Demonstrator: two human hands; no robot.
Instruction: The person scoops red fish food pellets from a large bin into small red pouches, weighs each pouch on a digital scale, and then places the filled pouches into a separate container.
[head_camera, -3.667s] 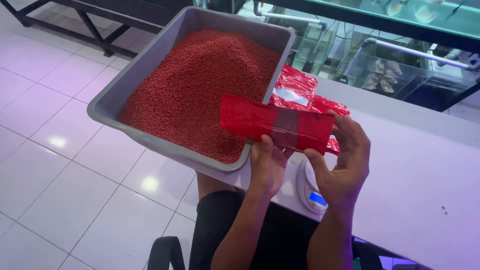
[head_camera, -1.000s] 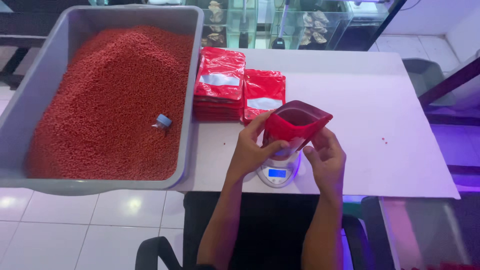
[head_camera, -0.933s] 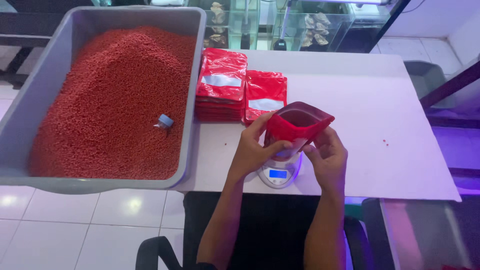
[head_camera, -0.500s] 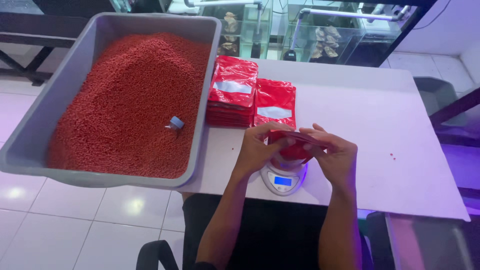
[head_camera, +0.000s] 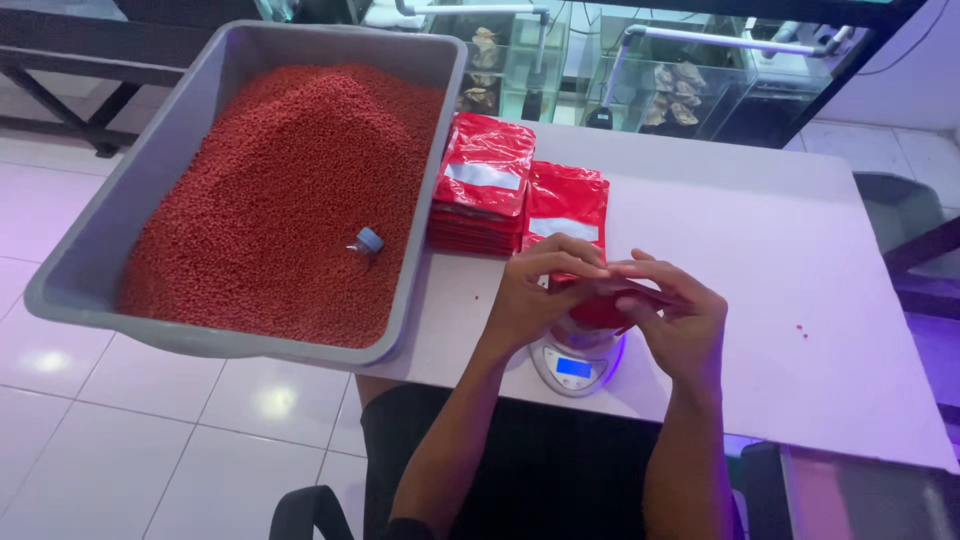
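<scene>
Pellets (head_camera: 270, 200) fill the tub (head_camera: 150, 170) overhanging my table's (head_camera: 760, 250) left edge; pouches (head_camera: 485, 185) lie stacked beside it. Near the front edge, my left hand (head_camera: 535, 295) and right hand (head_camera: 675, 320) pinch one pouch (head_camera: 600, 312) over the scale (head_camera: 575, 365).

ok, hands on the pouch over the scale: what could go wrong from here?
1. Both hands, left hand and right hand, pinch the red pouch right above the small digital scale; any downward pressure could skew the reading.
2. The scale sits near the front edge of the white table; a nudge might push it off.
3. The grey tub of red pellets overhangs the table; leaning on it could tip it.
</scene>
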